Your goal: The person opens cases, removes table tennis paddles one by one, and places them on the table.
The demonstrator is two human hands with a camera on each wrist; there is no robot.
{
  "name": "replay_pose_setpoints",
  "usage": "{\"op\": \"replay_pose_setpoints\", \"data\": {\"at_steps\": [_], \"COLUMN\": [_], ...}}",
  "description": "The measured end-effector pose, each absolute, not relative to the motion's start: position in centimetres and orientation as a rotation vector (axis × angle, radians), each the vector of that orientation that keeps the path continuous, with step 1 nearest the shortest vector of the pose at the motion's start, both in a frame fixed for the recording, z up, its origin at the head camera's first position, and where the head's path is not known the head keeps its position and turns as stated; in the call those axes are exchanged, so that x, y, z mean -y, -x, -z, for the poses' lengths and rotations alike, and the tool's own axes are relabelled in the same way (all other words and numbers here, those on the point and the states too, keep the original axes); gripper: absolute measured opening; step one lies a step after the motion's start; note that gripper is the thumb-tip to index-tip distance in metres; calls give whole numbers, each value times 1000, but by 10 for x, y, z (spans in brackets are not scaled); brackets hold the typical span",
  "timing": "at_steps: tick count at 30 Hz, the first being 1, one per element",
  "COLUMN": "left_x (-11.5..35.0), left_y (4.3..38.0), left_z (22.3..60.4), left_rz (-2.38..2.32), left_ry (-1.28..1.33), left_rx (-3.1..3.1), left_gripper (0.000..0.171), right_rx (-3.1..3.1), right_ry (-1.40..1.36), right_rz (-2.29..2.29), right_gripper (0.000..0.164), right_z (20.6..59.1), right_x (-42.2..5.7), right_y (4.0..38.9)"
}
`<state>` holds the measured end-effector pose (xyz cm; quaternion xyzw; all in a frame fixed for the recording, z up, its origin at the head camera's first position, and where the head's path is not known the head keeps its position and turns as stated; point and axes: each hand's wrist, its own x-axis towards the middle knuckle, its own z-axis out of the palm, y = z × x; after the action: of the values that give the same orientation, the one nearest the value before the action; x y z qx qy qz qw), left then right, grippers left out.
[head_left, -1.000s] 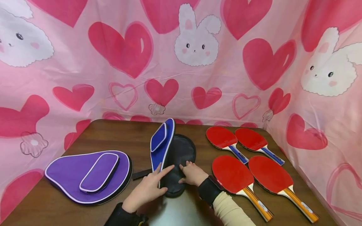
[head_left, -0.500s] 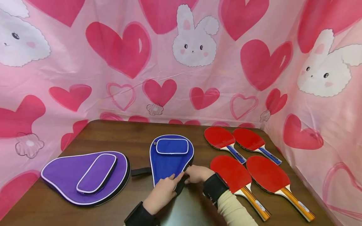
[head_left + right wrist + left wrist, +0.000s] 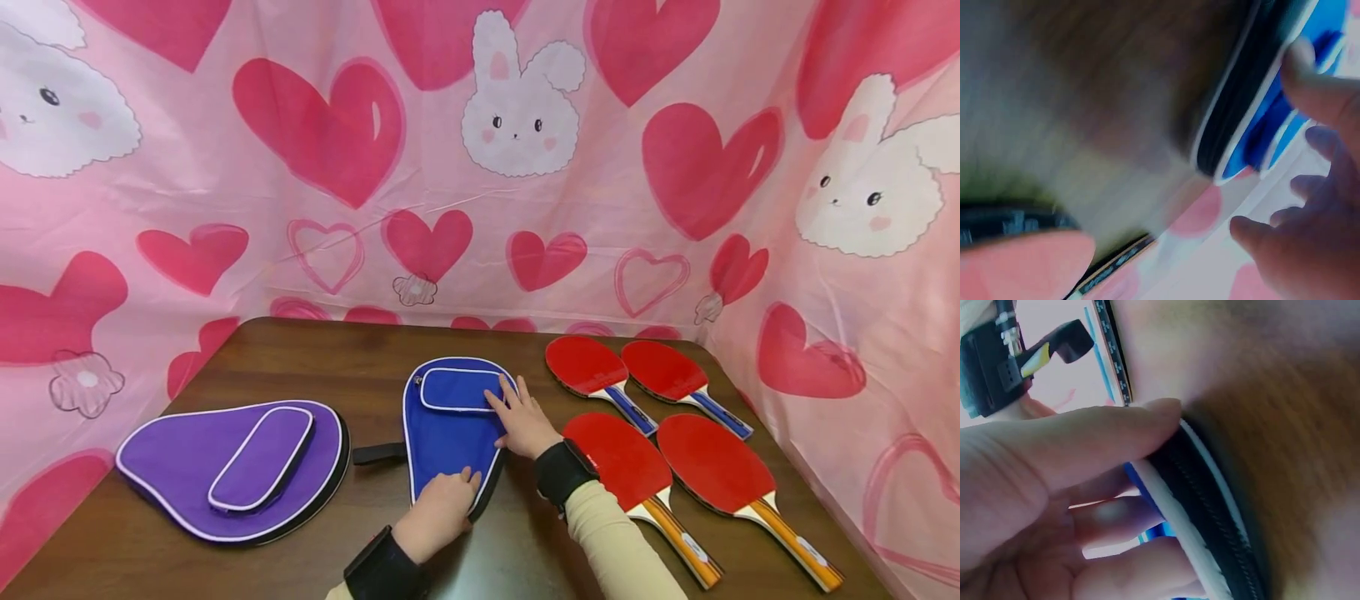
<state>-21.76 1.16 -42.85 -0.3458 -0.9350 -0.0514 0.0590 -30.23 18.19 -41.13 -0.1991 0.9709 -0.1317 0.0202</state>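
A blue paddle case [image 3: 442, 442] with white piping lies closed-over on the table, its small pocket [image 3: 457, 389] at the far end. My left hand [image 3: 444, 507] holds the narrow near end. In the left wrist view its thumb [image 3: 1110, 434] lies at the black zipped side [image 3: 1194, 487], and the other fingers reach over the blue face. My right hand [image 3: 525, 423] is spread over the case's right edge, fingertips at the pocket. In the right wrist view its thumb [image 3: 1300, 69] touches the white-edged rim. Both palms are hidden in the head view.
A purple paddle case [image 3: 172, 458] lies at left. Several red table tennis paddles lie at right, including a blue-handled one [image 3: 585, 365] and a yellow-handled one [image 3: 716, 462]. A black strap [image 3: 378, 453] sticks out left of the blue case. Pink curtains [image 3: 337, 275] surround the table.
The blue flap, raised a second ago over the black inside, has come down flat. My right hand has moved from the near right edge up to the pocket; my left has drawn slightly nearer.
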Motion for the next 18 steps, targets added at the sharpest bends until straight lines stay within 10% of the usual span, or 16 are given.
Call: {"op": "replay_pose_setpoints", "data": {"at_steps": [18], "left_x": [41], "left_y": [248], "left_z": [419], "left_rz": [533], "left_ry": [974], "left_rx": [3042], "left_gripper": [45], "right_rx": [-3273], "right_ry": [593], "right_rz": [-40], "right_gripper": [51], "right_z": [424], "right_x": [-162], "right_y": [289]}}
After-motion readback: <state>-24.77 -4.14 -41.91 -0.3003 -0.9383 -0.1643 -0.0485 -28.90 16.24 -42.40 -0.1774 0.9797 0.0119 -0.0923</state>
